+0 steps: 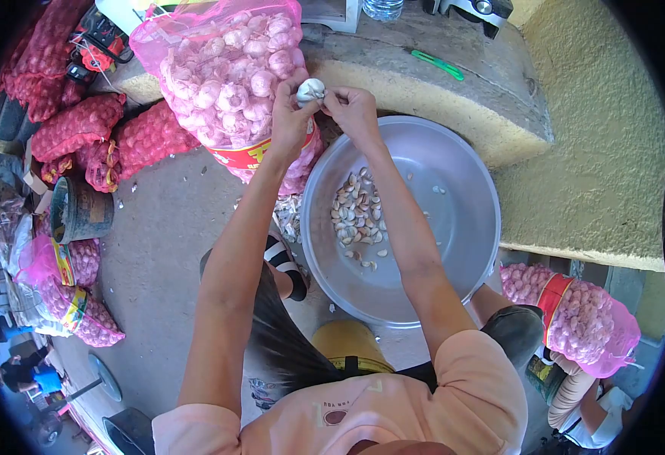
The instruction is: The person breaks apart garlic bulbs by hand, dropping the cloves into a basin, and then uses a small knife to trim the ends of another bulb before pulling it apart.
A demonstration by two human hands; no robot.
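A whitish garlic bulb (310, 92) is held up between my two hands, in front of a large pink net sack of garlic (230, 83). My left hand (290, 114) grips the bulb's left side with bent fingers. On the right side, my right hand (350, 114) pinches at the bulb with its fingertips. Below my right arm stands a wide grey metal basin (454, 227). Loose garlic cloves (356, 212) lie in a heap at its left side, and a few others are scattered over its bottom.
A green cutter (437, 65) lies on the concrete ledge (393, 57). Red net sacks (78, 125) and a dark bucket (82, 210) stand at the left. Another garlic sack (575, 315) is at the right, near a seated person (594, 413). A yellow bucket (347, 341) is below me.
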